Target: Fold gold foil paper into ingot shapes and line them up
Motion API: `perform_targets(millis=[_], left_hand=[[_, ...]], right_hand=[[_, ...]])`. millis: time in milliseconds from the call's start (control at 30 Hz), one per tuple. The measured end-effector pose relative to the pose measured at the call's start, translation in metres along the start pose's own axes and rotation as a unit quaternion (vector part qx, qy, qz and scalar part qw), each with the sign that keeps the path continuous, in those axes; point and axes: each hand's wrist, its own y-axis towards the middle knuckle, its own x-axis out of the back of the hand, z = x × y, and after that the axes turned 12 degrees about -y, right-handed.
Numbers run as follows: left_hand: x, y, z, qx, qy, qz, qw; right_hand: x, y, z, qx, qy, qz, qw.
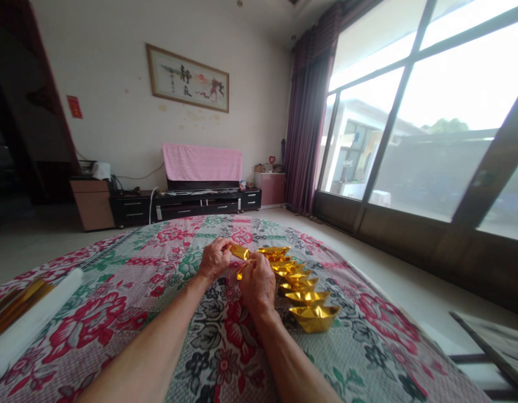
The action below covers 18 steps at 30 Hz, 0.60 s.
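Over the middle of a flowered tablecloth (91,319), my left hand (216,258) pinches one end of a folded piece of gold foil paper (239,252). My right hand (258,282) has its fingers closed on the near end of the same paper, and a gold flap shows at its left side. Those fingertips are partly hidden by the hand itself. Just right of my right hand, several boat-shaped gold paper ingots (315,318) stand in a row that runs away from me.
At the left edge lie gold sheets (22,305) beside a white roll or wrapper (36,324). Beyond the round table are a black TV cabinet (187,208), a pink cloth (202,162) over a screen and large windows on the right.
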Motion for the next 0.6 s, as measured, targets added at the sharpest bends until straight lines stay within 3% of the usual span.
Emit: perform_targets(millis=[233,333,600], left_hand=[[0.015,0.009,-0.015,0.078,-0.138,-0.011,0.987],[0.023,0.014,-0.024,0.113,-0.217,0.022,0.969],[0.038,0.017,-0.038,0.222,-0.447,0.197,0.844]], right_hand=[[0.002,0.000,0.001,-0.009,0.084,-0.024,0.996],[0.006,0.000,0.004,0.002,0.124,-0.028,0.992],[0.008,-0.003,0.010,0.030,0.220,0.000,0.975]])
